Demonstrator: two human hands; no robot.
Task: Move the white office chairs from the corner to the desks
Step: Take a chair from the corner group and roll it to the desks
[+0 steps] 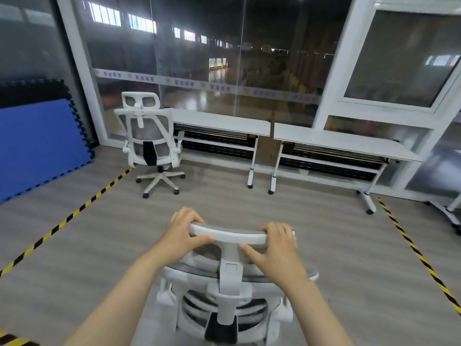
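Observation:
A white office chair with grey mesh stands right below me, its back facing me. My left hand grips the left end of its headrest, and my right hand grips the right end. A second white office chair stands at the left end of the left white desk, facing it. Another white desk stands to the right along the glass wall, with no chair at it.
Blue and black foam mats lean against the left wall. Yellow-black floor tape runs diagonally on the left, and floor tape also runs on the right. Grey floor lies open between me and the desks. Another table's wheeled legs show at far right.

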